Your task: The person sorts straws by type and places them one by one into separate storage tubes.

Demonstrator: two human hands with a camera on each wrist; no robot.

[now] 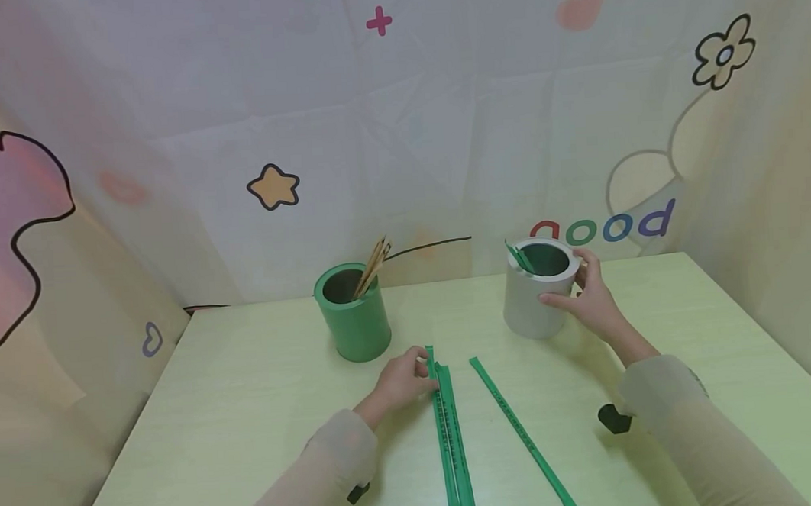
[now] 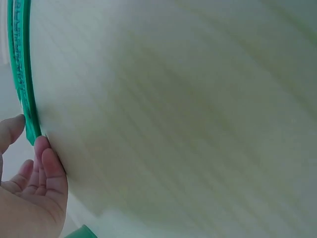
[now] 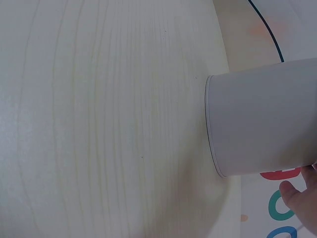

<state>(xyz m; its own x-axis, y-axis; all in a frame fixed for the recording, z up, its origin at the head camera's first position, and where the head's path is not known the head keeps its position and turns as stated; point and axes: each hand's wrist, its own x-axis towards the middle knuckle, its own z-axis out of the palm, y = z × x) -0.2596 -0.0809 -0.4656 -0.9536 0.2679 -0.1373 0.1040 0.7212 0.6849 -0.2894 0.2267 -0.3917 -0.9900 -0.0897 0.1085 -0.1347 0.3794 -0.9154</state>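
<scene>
My left hand (image 1: 401, 381) is at the far end of a bunch of slim green printed packets (image 1: 457, 441). Thumb and fingertips pinch that end from two sides, as the left wrist view shows. Another green packet (image 1: 521, 430) lies slantwise to the right, apart from the bunch. My right hand (image 1: 595, 300) grips a white cylindrical holder (image 1: 534, 307) at its right side, thumb across the front and fingers near the rim. Short green ends (image 1: 520, 258) lean inside its mouth. In the right wrist view the holder's smooth wall (image 3: 262, 119) and a fingertip show.
A green cylindrical holder (image 1: 357, 328) stands at the back left, with several thin wooden sticks (image 1: 373, 268) leaning in it. Behind the pale wooden table (image 1: 248, 406) hangs a printed cloth (image 1: 414, 145), which also runs along both sides.
</scene>
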